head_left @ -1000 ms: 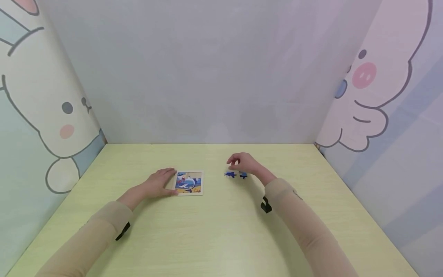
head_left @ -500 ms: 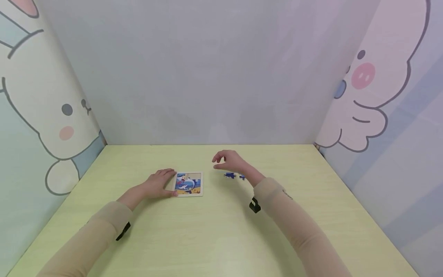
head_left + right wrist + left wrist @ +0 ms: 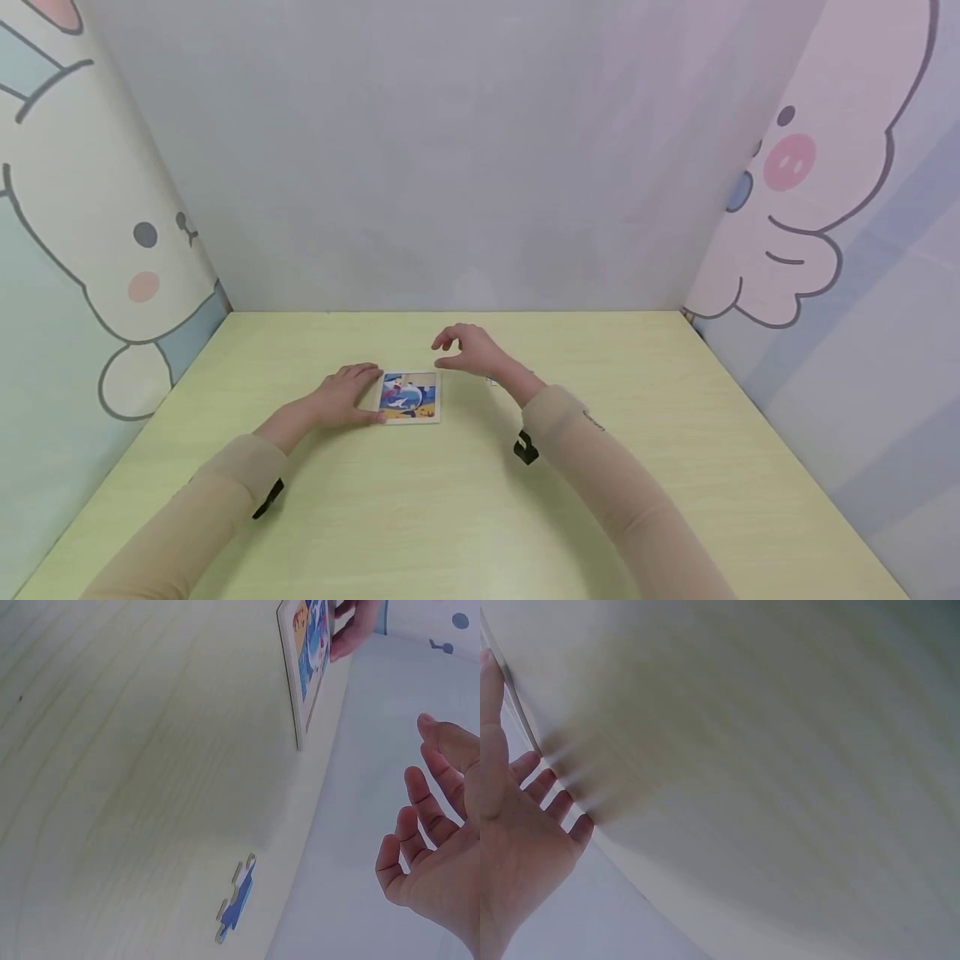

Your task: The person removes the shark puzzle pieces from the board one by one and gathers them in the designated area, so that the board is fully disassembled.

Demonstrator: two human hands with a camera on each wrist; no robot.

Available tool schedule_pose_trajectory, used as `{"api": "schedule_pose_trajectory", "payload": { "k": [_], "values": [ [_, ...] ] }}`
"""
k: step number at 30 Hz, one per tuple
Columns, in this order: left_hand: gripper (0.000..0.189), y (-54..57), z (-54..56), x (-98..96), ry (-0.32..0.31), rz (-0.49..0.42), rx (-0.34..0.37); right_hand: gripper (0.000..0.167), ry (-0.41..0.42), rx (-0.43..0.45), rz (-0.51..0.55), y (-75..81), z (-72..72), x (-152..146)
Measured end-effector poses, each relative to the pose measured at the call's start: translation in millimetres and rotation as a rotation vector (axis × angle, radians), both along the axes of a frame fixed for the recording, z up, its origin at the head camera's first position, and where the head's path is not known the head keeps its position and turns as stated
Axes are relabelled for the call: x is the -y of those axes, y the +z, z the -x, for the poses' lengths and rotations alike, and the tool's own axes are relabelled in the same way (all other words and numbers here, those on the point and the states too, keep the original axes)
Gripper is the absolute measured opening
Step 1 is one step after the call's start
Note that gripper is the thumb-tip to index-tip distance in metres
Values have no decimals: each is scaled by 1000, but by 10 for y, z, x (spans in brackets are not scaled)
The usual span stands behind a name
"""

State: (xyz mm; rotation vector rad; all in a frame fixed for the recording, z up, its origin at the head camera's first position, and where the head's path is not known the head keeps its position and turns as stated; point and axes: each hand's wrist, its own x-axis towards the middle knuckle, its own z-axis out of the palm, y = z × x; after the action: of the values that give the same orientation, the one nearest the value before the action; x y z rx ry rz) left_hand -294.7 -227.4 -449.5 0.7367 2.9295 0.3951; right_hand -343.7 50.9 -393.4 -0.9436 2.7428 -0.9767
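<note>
Clock is set to the person's seat; 12 is toward the back wall (image 3: 450, 167).

Framed puzzle (image 3: 408, 398) lies flat on the table (image 3: 450, 500), toward 11 o'clock from the tabletop's middle. Left hand (image 3: 341, 402) is at its 9 o'clock side: unclenched, spread along that edge, thumb at the near corner, fingertips at the far one. It touches, does not clench.

Right hand (image 3: 476, 352) hovers just off the puzzle's 1 to 2 o'clock corner, fingers loosely bent. I see nothing between thumb and fingers; I put it down as released.

One loose piece (image 3: 238, 897), blue with knobbed edges, lies on the table at about 3 o'clock from the puzzle, mostly behind the right wrist in the head view.

Handling, my estimate: puzzle light, stiff, thin, liable to slide on a smooth top if pushed at one side; best held by its pale border, at 9 and 3. Loose piece very light and rigid, knobs likeliest to chip; best pinched across its body by opposite edges, as it offers little height.

Orientation: puzzle looks near square, no clear long axis; sides run 12–6 and 3–9, sandy strip of the picture toward 6, so its top points to 12. Loose piece appears elongated, roughly 7 to 1 as the right wrist view shows it, foreshortened.
</note>
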Motion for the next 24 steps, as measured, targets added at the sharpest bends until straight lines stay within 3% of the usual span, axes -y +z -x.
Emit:
{"api": "schedule_pose_trajectory", "payload": {
  "k": [11,24],
  "values": [
    [94,12,1,3,9,-11,10,31,47,12,-25,-99,26,305],
    [94,38,-17,-1,-1,-4,18,35,63,22,-159,-219,7,495]
  ]
}}
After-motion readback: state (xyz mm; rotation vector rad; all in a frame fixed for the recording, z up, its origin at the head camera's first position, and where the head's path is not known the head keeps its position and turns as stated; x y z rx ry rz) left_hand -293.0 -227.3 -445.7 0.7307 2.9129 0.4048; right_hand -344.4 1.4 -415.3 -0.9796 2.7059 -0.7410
